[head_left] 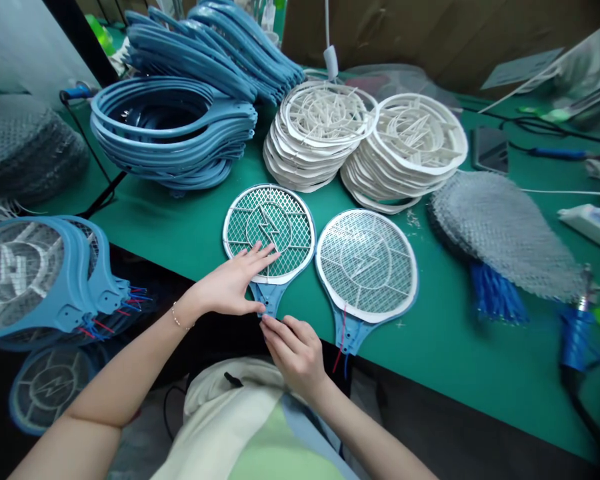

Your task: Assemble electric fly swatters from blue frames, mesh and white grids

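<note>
A mosquito swatter head (279,230) with a blue frame, white grille and lightning-bolt emblem lies at the green table's front edge. My left hand (233,277) rests on its lower left part, fingers spread, thumb at the blue neck. Just below, my right hand (295,350) is closed at the neck's lower end, fingertips pinched together; what they hold is hidden. To the right lies a second swatter head (367,263), finer-meshed, with red and blue wires at its neck. Neither hand touches it.
Stacked blue frames (170,133) and white grilles (325,127) stand behind. Grey mesh sheets (500,227) with blue wires lie right, near a blue-handled soldering iron (577,333). Wired swatter heads (55,280) are piled left. A phone (490,150) lies at the back right.
</note>
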